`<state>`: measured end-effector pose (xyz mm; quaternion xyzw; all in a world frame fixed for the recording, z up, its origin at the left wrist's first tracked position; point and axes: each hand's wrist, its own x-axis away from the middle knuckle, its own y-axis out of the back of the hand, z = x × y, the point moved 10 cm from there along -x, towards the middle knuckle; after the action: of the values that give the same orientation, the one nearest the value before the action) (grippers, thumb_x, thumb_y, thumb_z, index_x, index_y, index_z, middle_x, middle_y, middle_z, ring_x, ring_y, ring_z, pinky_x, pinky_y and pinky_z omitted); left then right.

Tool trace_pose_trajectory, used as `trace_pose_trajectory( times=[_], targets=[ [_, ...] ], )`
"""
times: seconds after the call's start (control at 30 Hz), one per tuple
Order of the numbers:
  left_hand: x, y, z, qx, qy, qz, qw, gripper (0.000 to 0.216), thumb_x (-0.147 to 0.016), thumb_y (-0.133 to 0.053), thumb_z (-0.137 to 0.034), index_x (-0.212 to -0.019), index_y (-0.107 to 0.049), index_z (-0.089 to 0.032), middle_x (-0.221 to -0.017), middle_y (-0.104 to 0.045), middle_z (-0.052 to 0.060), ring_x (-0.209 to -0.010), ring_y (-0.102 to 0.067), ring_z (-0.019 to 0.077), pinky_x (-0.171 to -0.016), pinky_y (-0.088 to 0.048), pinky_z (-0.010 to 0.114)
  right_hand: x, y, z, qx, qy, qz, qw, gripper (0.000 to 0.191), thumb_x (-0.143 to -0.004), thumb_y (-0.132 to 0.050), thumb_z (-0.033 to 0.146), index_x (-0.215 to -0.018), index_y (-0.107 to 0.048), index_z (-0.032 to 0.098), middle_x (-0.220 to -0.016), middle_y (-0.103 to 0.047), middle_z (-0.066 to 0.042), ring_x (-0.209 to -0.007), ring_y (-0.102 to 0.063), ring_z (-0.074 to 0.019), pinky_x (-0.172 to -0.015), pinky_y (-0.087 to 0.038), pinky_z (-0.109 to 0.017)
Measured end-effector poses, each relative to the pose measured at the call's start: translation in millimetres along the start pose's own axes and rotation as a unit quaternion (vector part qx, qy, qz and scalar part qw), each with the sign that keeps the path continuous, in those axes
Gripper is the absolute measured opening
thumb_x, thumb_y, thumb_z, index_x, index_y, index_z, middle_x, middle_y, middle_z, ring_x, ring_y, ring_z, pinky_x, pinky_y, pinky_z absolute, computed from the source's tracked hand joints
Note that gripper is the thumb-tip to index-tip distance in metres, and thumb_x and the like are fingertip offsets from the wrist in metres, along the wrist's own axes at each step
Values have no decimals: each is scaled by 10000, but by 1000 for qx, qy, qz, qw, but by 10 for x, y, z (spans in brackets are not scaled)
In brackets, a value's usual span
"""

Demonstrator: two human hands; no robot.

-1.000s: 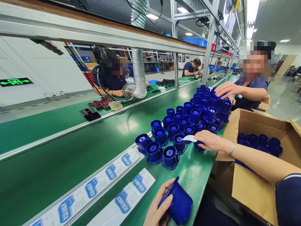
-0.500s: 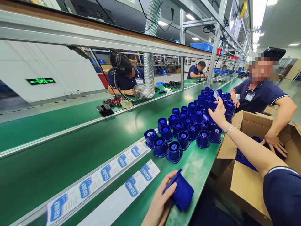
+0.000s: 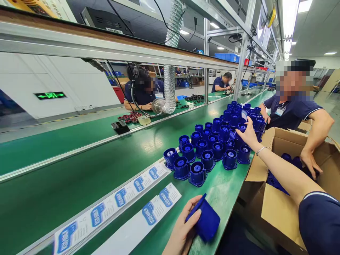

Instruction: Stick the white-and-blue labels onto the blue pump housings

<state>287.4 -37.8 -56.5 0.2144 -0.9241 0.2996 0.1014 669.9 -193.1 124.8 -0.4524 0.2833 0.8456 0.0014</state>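
Observation:
My left hand [image 3: 182, 226] is closed around a blue plastic housing [image 3: 207, 219], a cup shape with a flange, tilted on its side at the near edge of the bench. My right hand [image 3: 249, 134] is stretched over a cluster of similar blue housings [image 3: 201, 145], with a small pale blue-and-white label [image 3: 244, 114] pinched at its fingertips. Several housings there stand with their round openings up. Left of my left hand lies a label strip [image 3: 156, 205] with two printed labels at its far end and blank backing below.
A longer row of labels [image 3: 120, 196] lies along the rail of the green bench [image 3: 127, 156]. At right stands an open cardboard box [image 3: 281, 209] holding blue housings, with a co-worker's hand [image 3: 310, 163] inside. A flexible duct [image 3: 170, 85] hangs beyond, near another person at work.
My right hand has lowered slightly toward the blue housings with the label. The co-worker's hand in the box has shifted. My left hand keeps its hold on the housing.

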Motion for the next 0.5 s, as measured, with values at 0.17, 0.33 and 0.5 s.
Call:
trace_pose_trajectory(
  times=[0.17, 0.33, 0.5],
  targets=[
    [-20, 23, 42, -9, 9, 12, 1000, 573, -748, -807, -449, -1264, -666, -242, -1285, -667, 136, -1240, -564, 352, -1082, -398, 451, -76, 98, 754, -46, 74, -30, 996, 925, -925, -638, 459, -1550, -10, 194, -1367, -458, -187, -1277, -513, -300, -1101, -452, -469],
    [-49, 62, 60, -8, 6, 5, 1000, 617, -716, -821, -484, -1261, -663, -241, -1276, -667, 141, -1257, -555, 369, -1102, -380, 463, -7, -677, 1442, -39, 169, 125, 977, 1027, -892, -717, 456, -1560, 19, 196, -1260, -569, -172, -1047, -630, -307, -918, -542, -438],
    [-125, 169, 130, -18, -4, -2, 1000, 668, -663, -840, -547, -1231, -680, -234, -1297, -654, 151, -1265, -549, 402, -1105, -385, 488, -19, -1217, 1541, 11, 188, 156, 970, 986, -834, -805, 428, -1548, -192, 132, -1001, -653, -147, -950, -626, -354, -935, -483, -532]
  ],
)
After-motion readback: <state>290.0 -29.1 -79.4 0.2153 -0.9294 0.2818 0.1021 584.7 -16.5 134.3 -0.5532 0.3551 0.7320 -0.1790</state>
